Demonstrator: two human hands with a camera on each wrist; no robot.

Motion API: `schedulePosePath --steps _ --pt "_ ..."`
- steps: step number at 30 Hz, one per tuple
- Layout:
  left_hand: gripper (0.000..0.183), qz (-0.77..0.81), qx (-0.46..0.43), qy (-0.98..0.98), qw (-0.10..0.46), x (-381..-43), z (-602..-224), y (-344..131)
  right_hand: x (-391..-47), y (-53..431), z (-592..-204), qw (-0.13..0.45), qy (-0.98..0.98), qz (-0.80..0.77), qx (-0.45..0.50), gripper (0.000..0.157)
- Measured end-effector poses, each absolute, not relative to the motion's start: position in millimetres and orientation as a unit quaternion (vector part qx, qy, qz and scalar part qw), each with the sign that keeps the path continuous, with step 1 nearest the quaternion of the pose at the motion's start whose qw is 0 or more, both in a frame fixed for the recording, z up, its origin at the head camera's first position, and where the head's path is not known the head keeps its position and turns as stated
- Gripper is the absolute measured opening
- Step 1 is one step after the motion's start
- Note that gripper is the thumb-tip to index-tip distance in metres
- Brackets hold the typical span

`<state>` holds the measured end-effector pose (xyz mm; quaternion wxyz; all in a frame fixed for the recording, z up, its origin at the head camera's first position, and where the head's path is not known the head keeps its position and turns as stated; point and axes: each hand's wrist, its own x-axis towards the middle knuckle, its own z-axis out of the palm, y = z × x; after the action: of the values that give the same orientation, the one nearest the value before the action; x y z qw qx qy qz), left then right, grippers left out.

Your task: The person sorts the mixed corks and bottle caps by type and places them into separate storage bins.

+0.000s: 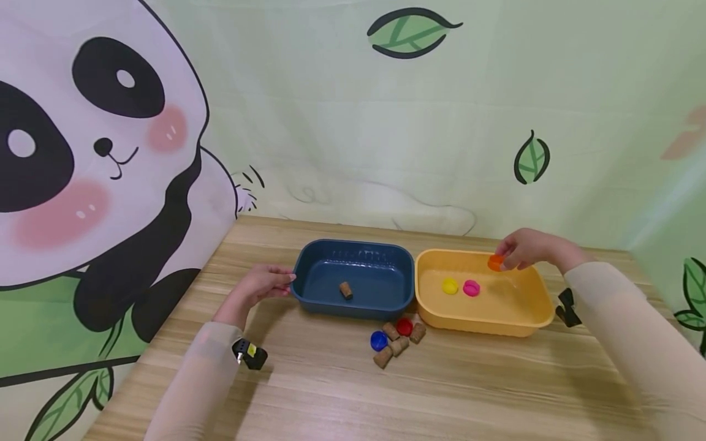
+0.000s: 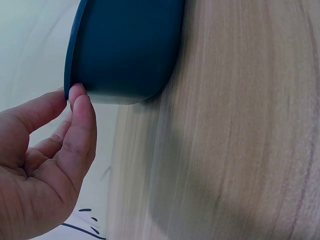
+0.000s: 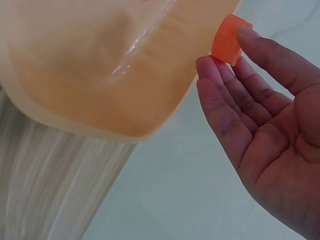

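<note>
"What does the head view give?"

"The left hand (image 1: 259,286) holds the dark blue tub (image 1: 347,310) by its end; right of those fingers, inside, lies one cork stopper (image 1: 345,290). The right hand (image 1: 531,247) pinches an orange plastic cap (image 1: 495,263) over the yellow tub (image 1: 480,324). Left of the right fingers, on that tub's floor, are a yellow cap (image 1: 449,285) and a pink cap (image 1: 471,288)."

"And outside the tubs?"

"Between the two hands' fingers, nearer the person, four cork stoppers (image 1: 399,346), a red cap (image 1: 404,326) and a blue cap (image 1: 379,340) lie grouped on the wooden tabletop (image 1: 331,392)."

"How far along, then?"

"Partway, I judge: one stopper and two caps lie in tubs, a third cap is in hand, and six pieces remain outside."

"The left wrist view?"

"Thumb and fingers pinch narrowly at the blue tub's rim, its outer wall just beside the fingertips. It looks like steadying. The tub's inside doesn't show."

"And the right wrist view?"

"The orange cap sits between thumb and fingertips, the yellow tub's corner beside them. The cap's placing seems unfinished; its height above the floor I can't tell."
</note>
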<state>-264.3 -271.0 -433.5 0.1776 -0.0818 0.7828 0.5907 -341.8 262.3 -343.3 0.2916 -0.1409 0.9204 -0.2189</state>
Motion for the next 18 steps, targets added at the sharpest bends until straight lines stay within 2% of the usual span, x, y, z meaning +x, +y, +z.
schedulePosePath --steps 8,18 --pt "0.043 0.591 -0.084 0.782 0.179 -263 -434 -271 -342 259 -349 0.318 0.914 -0.216 -0.126 0.035" --pt "0.042 0.597 -0.077 0.78 0.174 -264 -436 -272 -341 250 -353 0.318 0.92 -0.194 -0.121 0.031"
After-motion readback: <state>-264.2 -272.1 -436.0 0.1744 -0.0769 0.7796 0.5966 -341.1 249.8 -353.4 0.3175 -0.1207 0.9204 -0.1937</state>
